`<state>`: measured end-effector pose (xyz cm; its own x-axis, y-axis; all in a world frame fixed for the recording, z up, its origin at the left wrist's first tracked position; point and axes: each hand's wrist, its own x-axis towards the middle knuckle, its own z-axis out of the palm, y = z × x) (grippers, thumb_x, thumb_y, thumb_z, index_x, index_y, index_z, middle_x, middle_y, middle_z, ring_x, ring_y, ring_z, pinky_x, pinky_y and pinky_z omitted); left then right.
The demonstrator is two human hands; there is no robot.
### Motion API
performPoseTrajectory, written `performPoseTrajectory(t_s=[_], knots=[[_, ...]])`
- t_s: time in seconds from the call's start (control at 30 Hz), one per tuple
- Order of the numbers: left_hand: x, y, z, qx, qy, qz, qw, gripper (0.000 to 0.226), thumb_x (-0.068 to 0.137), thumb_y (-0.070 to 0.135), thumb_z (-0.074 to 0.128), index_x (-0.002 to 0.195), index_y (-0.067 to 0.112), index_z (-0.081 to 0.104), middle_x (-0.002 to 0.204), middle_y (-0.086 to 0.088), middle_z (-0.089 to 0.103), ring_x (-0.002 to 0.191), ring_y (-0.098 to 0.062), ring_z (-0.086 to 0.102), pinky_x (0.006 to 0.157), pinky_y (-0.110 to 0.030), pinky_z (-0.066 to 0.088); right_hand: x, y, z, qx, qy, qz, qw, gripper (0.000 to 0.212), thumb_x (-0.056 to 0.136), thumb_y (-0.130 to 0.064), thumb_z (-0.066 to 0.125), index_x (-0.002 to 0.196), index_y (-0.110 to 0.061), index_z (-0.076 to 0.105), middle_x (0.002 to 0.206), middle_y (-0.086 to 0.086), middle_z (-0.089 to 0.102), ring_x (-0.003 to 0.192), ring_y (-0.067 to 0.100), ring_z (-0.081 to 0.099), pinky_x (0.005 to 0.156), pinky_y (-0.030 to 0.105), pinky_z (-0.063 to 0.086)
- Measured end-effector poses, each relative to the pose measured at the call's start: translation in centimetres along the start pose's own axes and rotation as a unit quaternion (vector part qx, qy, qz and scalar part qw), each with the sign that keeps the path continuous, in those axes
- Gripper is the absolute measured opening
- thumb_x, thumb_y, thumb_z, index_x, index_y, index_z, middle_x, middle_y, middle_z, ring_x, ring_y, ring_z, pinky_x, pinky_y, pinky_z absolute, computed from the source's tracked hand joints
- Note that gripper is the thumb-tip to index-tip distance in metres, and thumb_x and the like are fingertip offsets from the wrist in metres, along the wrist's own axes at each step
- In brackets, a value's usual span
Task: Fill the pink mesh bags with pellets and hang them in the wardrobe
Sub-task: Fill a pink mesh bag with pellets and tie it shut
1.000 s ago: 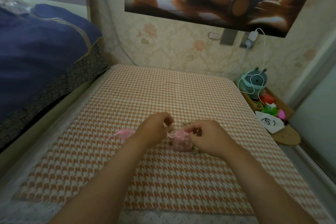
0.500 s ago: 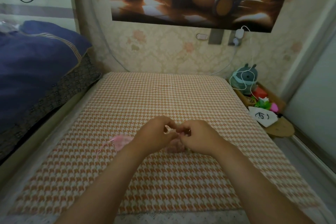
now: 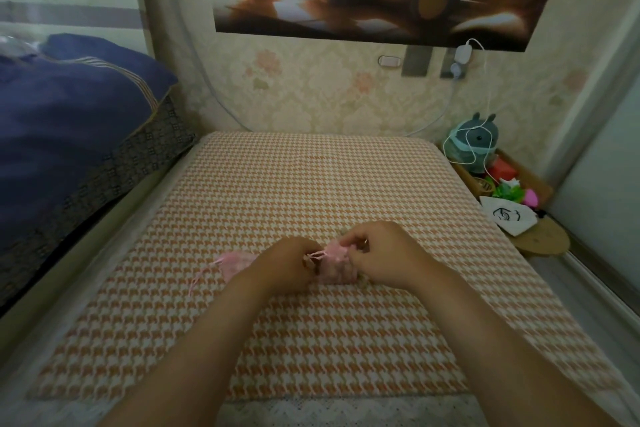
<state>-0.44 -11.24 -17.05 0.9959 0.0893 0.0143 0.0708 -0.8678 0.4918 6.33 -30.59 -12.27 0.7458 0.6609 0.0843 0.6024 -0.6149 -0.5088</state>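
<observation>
While your hands work low over the orange houndstooth mat, it spreads out beneath and beyond them, with the navy quilt heaped well off to the outside of your left hand. Past your right hand, further out and away from you, a grey plush toy sits on a low shelf.

Your hands are close together with one pink mesh bag between them, resting on the mat. Your right hand has its fingers curled in and pinches the gathered neck of that bag. Your left hand is also curled, pinching the thin pink drawstring that runs from the neck towards it. The bag looks plump, so I judge it already filled and you to be drawing it closed.

The second pink mesh bag lies on the mat just outside your left hand, its cord trailing away from the wrist. Whether it holds pellets I cannot tell; it looks flatter.

No loose pellets are plain to see. By my reading you are partway: one bag is near closing, the other needs checking or filling, and hanging both remains. No wardrobe shows clearly.
</observation>
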Motion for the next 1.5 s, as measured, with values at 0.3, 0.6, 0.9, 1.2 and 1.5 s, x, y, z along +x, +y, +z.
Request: performPoseTrajectory(t_s=[0.3,0.6,0.9,1.2,1.5], knots=[[0.6,-0.7,0.5,-0.034,0.03,-0.009,0.999,0.011,0.083,0.029,0.069,0.077,0.035,0.061,0.079,0.012,0.062,0.083,-0.016,0.064,0.073,-0.031,0.052,-0.1,-0.2,0.3,-0.002,0.005,-0.015,1.0,0.029,0.091,-0.029,0.063,0.118,-0.026,0.073,0.123,-0.01,0.07,0.108,0.004,0.063,0.097,0.032,0.054],[0.1,2.7,-3.0,-0.214,0.198,0.002,0.957,0.008,0.085,0.028,0.072,0.09,0.027,0.066,0.086,0.013,0.068,0.079,-0.006,0.063,0.072,-0.02,0.051,0.5,-0.3,0.4,-0.02,-0.004,-0.008,1.0,0.031,0.092,-0.026,0.061,0.12,-0.026,0.072,0.12,-0.011,0.07,0.1,0.003,0.062,0.094,0.025,0.051],[-0.3,3.5,-1.6,-0.114,0.139,0.06,0.982,0.008,0.083,0.035,0.073,0.091,0.033,0.07,0.088,0.019,0.065,0.077,-0.006,0.062,0.076,-0.037,0.055,0.2,-0.4,0.2,0.022,-0.017,0.008,1.0,0.016,0.089,-0.022,0.058,0.091,-0.028,0.073,0.079,-0.004,0.072,0.07,0.011,0.066,0.072,0.041,0.058],[-0.5,3.9,-2.0,-0.04,0.108,-0.038,0.993,0.027,0.085,0.053,0.058,0.08,0.032,0.074,0.079,0.011,0.073,0.072,-0.005,0.065,0.071,-0.037,0.057,0.4,0.1,0.1,0.038,-0.019,0.014,0.999,0.028,0.09,-0.027,0.063,0.116,-0.03,0.074,0.107,-0.01,0.074,0.089,0.002,0.067,0.082,0.026,0.057],[-1.5,3.6,-4.5,-0.07,0.103,-0.058,0.99,0.012,0.083,0.025,0.068,0.078,0.024,0.079,0.066,0.01,0.07,0.065,-0.004,0.065,0.068,-0.028,0.056,0.7,-0.3,0.4,0.191,0.017,0.026,0.981,0.025,0.098,-0.024,0.059,0.121,-0.027,0.067,0.102,-0.006,0.074,0.077,0.002,0.07,0.064,0.021,0.053]])
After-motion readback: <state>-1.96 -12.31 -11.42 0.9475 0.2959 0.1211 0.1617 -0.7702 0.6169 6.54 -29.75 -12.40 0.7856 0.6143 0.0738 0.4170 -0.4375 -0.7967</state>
